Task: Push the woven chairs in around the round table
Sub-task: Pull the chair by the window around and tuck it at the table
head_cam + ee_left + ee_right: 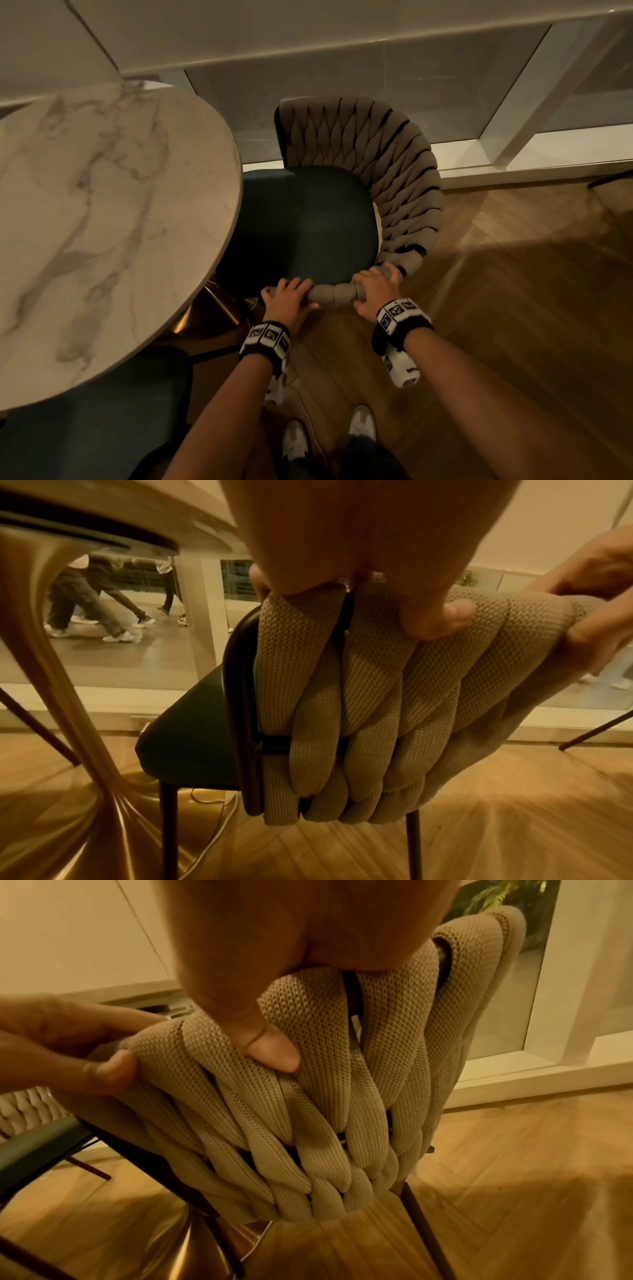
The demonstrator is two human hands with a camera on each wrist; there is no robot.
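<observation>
Both hands, left (287,298) and right (375,287), grip the chair (394,178) by its padded top rail; weave squashy, frame stiff, probably light.

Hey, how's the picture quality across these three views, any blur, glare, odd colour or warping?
Head view: dim and warm, the round table bowed by the wide lens, a hard shadow across the floor. Left wrist view: orange cast, glare streaks on the brass pedestal, the left hand soft up close. Right wrist view: the woven chair knit sharp, the right hand blurred.
</observation>
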